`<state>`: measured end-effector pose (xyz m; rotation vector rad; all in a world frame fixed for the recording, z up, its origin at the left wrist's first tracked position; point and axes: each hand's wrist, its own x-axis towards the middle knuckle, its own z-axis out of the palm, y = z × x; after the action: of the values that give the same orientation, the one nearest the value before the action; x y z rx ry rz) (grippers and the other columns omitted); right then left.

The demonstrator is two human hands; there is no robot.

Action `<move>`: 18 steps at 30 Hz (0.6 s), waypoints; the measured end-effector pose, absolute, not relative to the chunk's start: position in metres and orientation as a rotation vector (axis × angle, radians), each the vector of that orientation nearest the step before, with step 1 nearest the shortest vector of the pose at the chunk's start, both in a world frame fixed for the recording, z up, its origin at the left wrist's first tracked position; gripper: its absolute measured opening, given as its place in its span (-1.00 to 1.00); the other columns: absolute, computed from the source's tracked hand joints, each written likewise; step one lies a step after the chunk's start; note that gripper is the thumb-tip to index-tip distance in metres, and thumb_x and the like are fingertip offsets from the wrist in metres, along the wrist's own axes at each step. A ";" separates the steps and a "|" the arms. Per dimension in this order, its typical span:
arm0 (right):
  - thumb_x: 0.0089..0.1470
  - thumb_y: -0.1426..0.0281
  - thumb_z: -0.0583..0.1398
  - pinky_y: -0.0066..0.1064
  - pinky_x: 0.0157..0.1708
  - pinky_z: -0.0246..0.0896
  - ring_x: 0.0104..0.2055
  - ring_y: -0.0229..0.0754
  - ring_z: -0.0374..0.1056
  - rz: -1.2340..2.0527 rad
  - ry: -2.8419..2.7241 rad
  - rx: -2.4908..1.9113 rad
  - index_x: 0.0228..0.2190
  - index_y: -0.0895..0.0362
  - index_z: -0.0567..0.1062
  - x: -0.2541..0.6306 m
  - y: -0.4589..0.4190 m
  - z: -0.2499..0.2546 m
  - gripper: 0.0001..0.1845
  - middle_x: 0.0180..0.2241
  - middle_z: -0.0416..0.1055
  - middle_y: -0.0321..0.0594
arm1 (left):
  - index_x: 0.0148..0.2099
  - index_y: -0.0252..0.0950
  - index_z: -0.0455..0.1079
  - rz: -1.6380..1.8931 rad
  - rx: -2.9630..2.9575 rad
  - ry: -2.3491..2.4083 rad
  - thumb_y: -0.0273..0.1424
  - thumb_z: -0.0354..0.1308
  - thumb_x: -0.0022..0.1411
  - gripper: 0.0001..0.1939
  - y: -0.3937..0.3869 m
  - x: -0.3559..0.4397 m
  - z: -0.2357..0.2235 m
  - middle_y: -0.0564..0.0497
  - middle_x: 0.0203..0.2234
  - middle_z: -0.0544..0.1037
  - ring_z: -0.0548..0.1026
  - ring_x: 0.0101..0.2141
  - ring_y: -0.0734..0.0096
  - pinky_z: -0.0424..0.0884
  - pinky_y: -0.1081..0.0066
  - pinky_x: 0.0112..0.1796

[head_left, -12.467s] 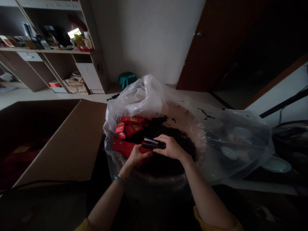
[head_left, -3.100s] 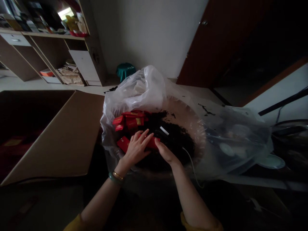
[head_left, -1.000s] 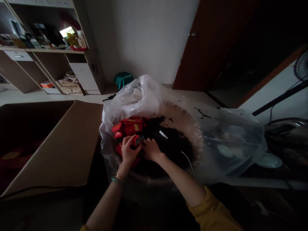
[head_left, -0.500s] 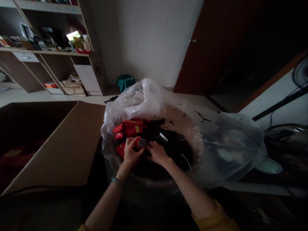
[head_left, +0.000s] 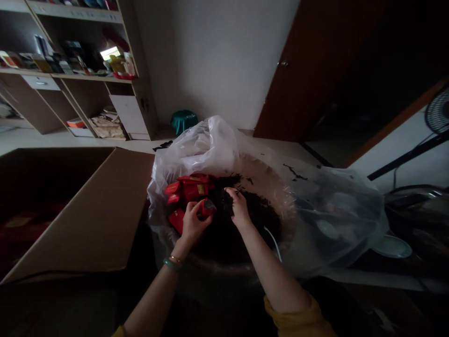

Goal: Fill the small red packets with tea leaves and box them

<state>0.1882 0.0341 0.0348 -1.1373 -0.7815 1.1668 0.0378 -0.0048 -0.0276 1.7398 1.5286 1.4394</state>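
Note:
A small red packet (head_left: 207, 207), its grey mouth facing right, is pinched in my left hand (head_left: 193, 222). Just right of it, my right hand (head_left: 240, 209) is over a heap of dark dried leaves (head_left: 257, 213), which look like tea. Its fingers are partly stretched out and apart from the thumb, with nothing visible in them. Several red packets (head_left: 191, 187) are piled on the leaves beyond my left hand. Both hands work inside a wide round container lined with a clear plastic bag (head_left: 217, 145).
On the left stands an open cardboard box (head_left: 87, 210) with red packets (head_left: 21, 220) inside. A white cord or strip (head_left: 273, 241) curves at the container's near right. Plastic sheeting (head_left: 336, 210) spreads to the right, near a fan (head_left: 438, 112). A green-covered bin (head_left: 184, 121) stands behind.
My right hand has moved away from the packet, up and to the right over the leaves. It now covers the white slip that lay there. My left hand still holds the packet.

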 end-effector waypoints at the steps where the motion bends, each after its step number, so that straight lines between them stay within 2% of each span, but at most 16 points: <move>1: -0.26 0.18 0.27 -0.40 -0.34 0.20 -0.39 -0.22 0.32 1.173 -0.725 -1.111 -0.47 0.12 0.47 0.187 0.037 0.040 -0.70 -0.53 0.40 -0.39 | 0.01 -0.22 0.42 1.418 1.765 1.555 -0.35 0.31 -0.05 -0.50 -0.005 0.039 -0.027 0.01 -0.24 0.34 0.44 -0.26 0.40 0.52 0.45 -0.34; 7: -0.22 0.15 0.25 -0.39 -0.28 0.22 -0.36 -0.24 0.30 1.018 -0.746 -1.078 -0.47 0.14 0.42 0.169 0.047 0.048 -0.68 -0.49 0.39 -0.37 | 0.01 -0.23 0.42 1.379 1.788 1.606 -0.35 0.31 -0.06 -0.49 -0.003 0.046 -0.029 0.02 -0.27 0.32 0.41 -0.35 0.47 0.47 0.51 -0.43; 11: -0.07 0.11 0.17 -0.36 -0.20 0.25 -0.29 -0.22 0.32 0.878 -0.846 -1.097 -0.39 0.14 0.43 0.156 0.044 0.041 -0.65 -0.39 0.44 -0.28 | 0.03 -0.21 0.41 1.382 1.772 1.573 -0.40 0.30 -0.07 -0.47 -0.002 0.046 -0.035 0.02 -0.25 0.31 0.41 -0.31 0.44 0.49 0.48 -0.40; 18: 0.01 0.17 0.17 -0.33 -0.14 0.27 -0.23 -0.17 0.37 0.818 -1.284 -1.127 -0.36 0.14 0.45 0.161 0.034 0.038 -0.72 -0.31 0.47 -0.19 | -0.03 -0.24 0.40 1.394 1.766 1.555 -0.39 0.31 -0.11 -0.49 0.000 0.044 -0.041 0.02 -0.24 0.30 0.42 -0.29 0.42 0.49 0.42 -0.33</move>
<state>0.1607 0.0339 0.0379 -1.1271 -1.2837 0.8184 0.0444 0.0003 -0.0415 1.7662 1.5548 1.3937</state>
